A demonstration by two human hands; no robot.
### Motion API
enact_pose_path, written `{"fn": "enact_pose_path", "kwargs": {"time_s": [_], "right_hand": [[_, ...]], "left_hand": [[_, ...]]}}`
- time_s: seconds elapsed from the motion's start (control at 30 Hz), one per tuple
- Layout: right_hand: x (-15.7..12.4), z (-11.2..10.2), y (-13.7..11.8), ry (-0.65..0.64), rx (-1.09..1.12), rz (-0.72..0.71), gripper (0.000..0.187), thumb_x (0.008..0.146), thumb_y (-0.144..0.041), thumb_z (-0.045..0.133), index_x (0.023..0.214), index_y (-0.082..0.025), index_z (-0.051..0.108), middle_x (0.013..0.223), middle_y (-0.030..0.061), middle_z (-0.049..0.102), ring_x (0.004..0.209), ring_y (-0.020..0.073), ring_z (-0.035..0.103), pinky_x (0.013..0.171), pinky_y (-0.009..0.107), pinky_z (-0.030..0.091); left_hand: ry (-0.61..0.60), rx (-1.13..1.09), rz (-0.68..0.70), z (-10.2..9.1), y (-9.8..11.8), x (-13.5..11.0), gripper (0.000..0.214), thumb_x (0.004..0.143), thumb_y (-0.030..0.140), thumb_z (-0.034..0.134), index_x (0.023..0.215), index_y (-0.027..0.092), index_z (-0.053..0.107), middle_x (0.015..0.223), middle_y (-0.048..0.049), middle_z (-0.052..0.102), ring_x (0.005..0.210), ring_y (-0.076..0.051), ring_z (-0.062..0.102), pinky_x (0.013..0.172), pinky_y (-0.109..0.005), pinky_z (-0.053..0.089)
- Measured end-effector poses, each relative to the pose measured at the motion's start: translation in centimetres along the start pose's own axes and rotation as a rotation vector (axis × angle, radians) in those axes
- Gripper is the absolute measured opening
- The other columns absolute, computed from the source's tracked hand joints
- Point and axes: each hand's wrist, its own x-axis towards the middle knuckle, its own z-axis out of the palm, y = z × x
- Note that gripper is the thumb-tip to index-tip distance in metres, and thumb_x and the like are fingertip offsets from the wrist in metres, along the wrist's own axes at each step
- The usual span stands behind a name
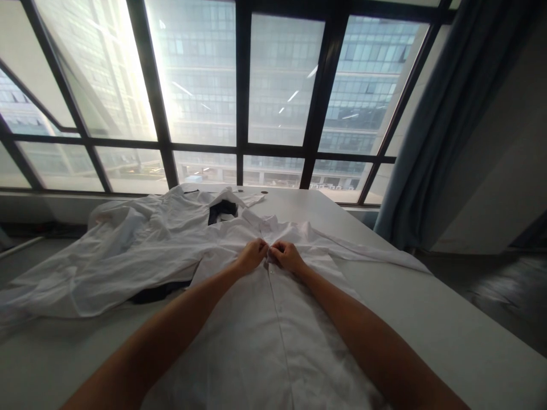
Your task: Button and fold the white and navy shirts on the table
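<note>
A white button-up shirt lies flat on the white table, collar toward the window. My left hand and my right hand meet at the shirt's front placket just below the collar. Both are closed in a pinch on the fabric edges there, knuckles nearly touching. What sits between the fingertips is too small to make out. Both forearms stretch over the shirt's lower front.
A heap of more white garments with dark pieces lies on the table's left half. Large windows fill the far side. A grey curtain hangs at the right, by the table's far right corner.
</note>
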Motion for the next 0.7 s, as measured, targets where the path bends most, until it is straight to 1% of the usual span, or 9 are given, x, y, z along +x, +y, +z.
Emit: {"fn": "enact_pose_path", "kwargs": {"time_s": [0.13,0.27,0.33,0.4,0.47,0.5,0.57,0.63,0.7], "right_hand": [[-0.1,0.0,0.0,-0.034,-0.019,0.025,0.028,0.078,-0.042,0.054,0.073,-0.016,0.063,0.064,0.0011,0.063,0.058,0.0135,0.055,0.057,0.023,0.043],[-0.7,0.2,-1.4,-0.019,-0.256,-0.002,0.025,0.084,-0.032,0.048,0.084,-0.016,0.067,0.077,0.0046,0.069,0.071,0.0163,0.061,0.070,0.025,0.045],[-1.1,0.2,-2.2,0.017,-0.413,0.000,0.025,0.086,-0.029,0.046,0.093,-0.017,0.068,0.087,0.0066,0.071,0.081,0.0179,0.063,0.078,0.027,0.045],[-1.5,-0.1,-2.9,0.063,-0.570,-0.011,0.029,0.089,-0.029,0.045,0.104,-0.017,0.066,0.103,0.0097,0.070,0.097,0.0203,0.061,0.091,0.031,0.042],[-1.8,-0.5,-3.0,0.060,-0.718,-0.004,0.037,0.092,-0.033,0.042,0.119,-0.017,0.062,0.125,0.0125,0.062,0.120,0.0234,0.051,0.106,0.038,0.031],[-1.9,-0.7,-3.0,0.016,-0.778,0.033,0.043,0.093,-0.037,0.041,0.128,-0.018,0.058,0.137,0.0127,0.055,0.130,0.0250,0.043,0.111,0.042,0.024],[-2.1,-1.3,-2.8,-0.138,-0.850,0.180,0.058,0.095,-0.050,0.035,0.144,-0.021,0.043,0.153,0.0109,0.035,0.142,0.0280,0.026,0.114,0.052,0.013],[-2.1,-2.0,-2.9,-0.298,-0.865,0.320,0.071,0.093,-0.064,0.028,0.152,-0.023,0.028,0.160,0.0087,0.019,0.146,0.0308,0.015,0.113,0.059,0.012],[-1.7,-2.8,-3.5,-0.421,-0.870,0.368,0.082,0.088,-0.074,0.029,0.153,-0.025,0.025,0.161,0.0083,0.015,0.146,0.0336,0.015,0.111,0.061,0.018]], "left_hand": [[-0.001,0.064,-0.009,-0.4,1.0,-0.7,0.022,0.090,0.028,0.049,0.092,0.014,0.066,0.082,-0.0066,0.072,0.076,-0.017,0.066,0.069,-0.025,0.047],[0.057,0.276,-0.080,-0.9,2.3,-1.5,0.021,0.089,0.024,0.050,0.103,0.017,0.064,0.083,-0.0050,0.070,0.080,-0.020,0.065,0.073,-0.029,0.048],[0.096,0.393,-0.015,-1.2,2.7,-1.8,0.025,0.088,0.022,0.051,0.110,0.019,0.062,0.096,-0.0069,0.070,0.094,-0.022,0.063,0.083,-0.032,0.047],[0.088,0.499,0.094,-1.3,2.9,-2.0,0.027,0.089,0.025,0.050,0.113,0.021,0.063,0.114,-0.0084,0.066,0.110,-0.024,0.057,0.095,-0.036,0.043],[0.001,0.570,0.151,-1.4,2.8,-2.2,0.031,0.092,0.034,0.048,0.118,0.024,0.062,0.127,-0.0081,0.061,0.120,-0.026,0.051,0.104,-0.043,0.036],[-0.063,0.588,0.142,-1.5,2.7,-2.3,0.036,0.093,0.039,0.047,0.123,0.025,0.060,0.132,-0.0082,0.058,0.123,-0.027,0.049,0.106,-0.046,0.033],[-0.199,0.603,0.078,-1.6,2.5,-2.4,0.051,0.093,0.048,0.043,0.137,0.023,0.049,0.142,-0.0101,0.050,0.131,-0.030,0.042,0.110,-0.053,0.027],[-0.320,0.609,0.011,-2.0,2.4,-2.4,0.064,0.093,0.056,0.038,0.147,0.021,0.036,0.151,-0.0121,0.039,0.139,-0.032,0.032,0.111,-0.058,0.022],[-0.435,0.611,0.014,-2.7,2.3,-2.0,0.071,0.091,0.062,0.039,0.149,0.021,0.032,0.155,-0.0124,0.034,0.142,-0.033,0.028,0.111,-0.057,0.023]]}}
